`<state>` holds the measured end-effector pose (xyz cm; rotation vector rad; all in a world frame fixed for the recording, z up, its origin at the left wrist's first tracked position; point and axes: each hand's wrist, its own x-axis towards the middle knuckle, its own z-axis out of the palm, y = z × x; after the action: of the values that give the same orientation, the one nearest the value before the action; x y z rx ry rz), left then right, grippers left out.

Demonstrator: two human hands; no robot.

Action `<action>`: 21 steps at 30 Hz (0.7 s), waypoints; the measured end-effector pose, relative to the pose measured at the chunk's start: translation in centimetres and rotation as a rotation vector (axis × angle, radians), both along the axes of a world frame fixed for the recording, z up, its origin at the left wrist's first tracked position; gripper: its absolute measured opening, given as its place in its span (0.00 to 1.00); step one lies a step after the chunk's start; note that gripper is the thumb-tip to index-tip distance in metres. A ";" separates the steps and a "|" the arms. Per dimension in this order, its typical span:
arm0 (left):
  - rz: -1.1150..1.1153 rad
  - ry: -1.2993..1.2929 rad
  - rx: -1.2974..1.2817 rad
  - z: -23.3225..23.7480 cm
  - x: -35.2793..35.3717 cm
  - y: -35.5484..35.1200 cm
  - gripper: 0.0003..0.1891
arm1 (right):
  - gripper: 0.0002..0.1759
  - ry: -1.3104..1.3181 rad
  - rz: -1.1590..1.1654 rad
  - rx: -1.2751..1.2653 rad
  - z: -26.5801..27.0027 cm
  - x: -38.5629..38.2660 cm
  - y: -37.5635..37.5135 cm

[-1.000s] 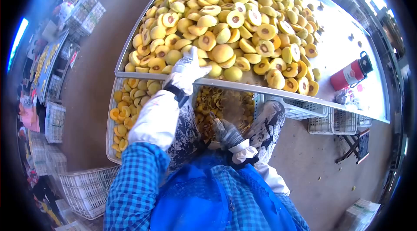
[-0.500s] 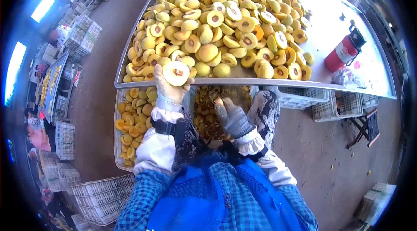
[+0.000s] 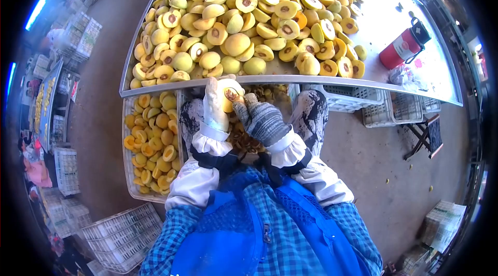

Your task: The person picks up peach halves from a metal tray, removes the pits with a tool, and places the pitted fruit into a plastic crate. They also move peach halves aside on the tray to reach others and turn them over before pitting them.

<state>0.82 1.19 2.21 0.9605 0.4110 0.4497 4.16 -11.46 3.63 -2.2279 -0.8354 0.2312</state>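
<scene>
A halved yellow fruit (image 3: 228, 89) with a brown centre rests in my left hand (image 3: 213, 107), gloved in white, just below the table's front edge. My right hand (image 3: 262, 120), in a grey knitted glove, is closed with its fingertips at the fruit's centre; whether a small tool is in it is hidden. Many fruit halves (image 3: 237, 44) are heaped on the metal table (image 3: 332, 83). Under my hands a container holds brown pits and scraps (image 3: 244, 138). To its left, a white crate (image 3: 127, 172) is full of fruit halves.
A red bottle (image 3: 400, 50) and a clear plastic bag (image 3: 402, 76) stand on the table's right side. White crates (image 3: 353, 97) sit beneath it, near a folding stool (image 3: 428, 136). An empty-looking basket (image 3: 122, 237) lies at lower left. Further crates and a work table are at far left.
My left hand has lowered the fruit half from over the table edge. My right hand has risen from the scraps container to the fruit. The view has shifted slightly.
</scene>
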 end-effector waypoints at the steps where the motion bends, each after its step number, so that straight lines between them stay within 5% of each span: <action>1: 0.019 -0.006 0.033 -0.3 -0.2 0.0 0.28 | 0.20 0.004 0.019 -0.024 0.0 -0.1 0.1; 8: 0.025 0.128 0.180 -0.1 -1.2 0.2 0.26 | 0.22 -0.022 0.157 -0.120 0.7 -0.2 -0.7; 10: -0.144 0.133 0.350 1.2 -1.4 0.5 0.24 | 0.22 -0.091 0.224 -0.009 -0.1 0.4 -1.6; 12: -0.402 0.187 0.443 1.9 -1.3 1.3 0.22 | 0.23 0.296 0.424 0.379 -3.6 0.9 -1.7; 13: -0.579 0.235 0.466 1.8 -1.1 1.9 0.21 | 0.22 0.531 0.461 0.341 -3.3 1.4 -2.3; 14: -0.469 0.063 0.723 1.3 -1.0 1.9 0.21 | 0.22 0.758 0.468 0.289 -3.1 1.9 -2.8; 16: -0.217 -0.097 0.704 1.4 -1.1 1.0 0.20 | 0.18 1.132 0.364 0.360 -2.4 1.2 -2.9; 17: -0.091 -0.079 0.432 1.9 -1.6 -0.3 0.20 | 0.17 1.316 0.308 0.394 -2.2 0.7 -2.8; 19: -0.017 -0.079 -0.105 -0.2 -2.9 -1.6 0.20 | 0.17 1.054 0.396 0.365 -4.5 -0.4 -1.2; 21: 0.025 0.024 0.151 -0.3 -3.1 -0.7 0.23 | 0.20 0.881 0.478 0.346 -5.8 -0.6 -0.9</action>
<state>-2.27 0.46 1.86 1.1092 0.4156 0.4975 3.57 -12.31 -2.20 -1.3475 -0.7940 1.1045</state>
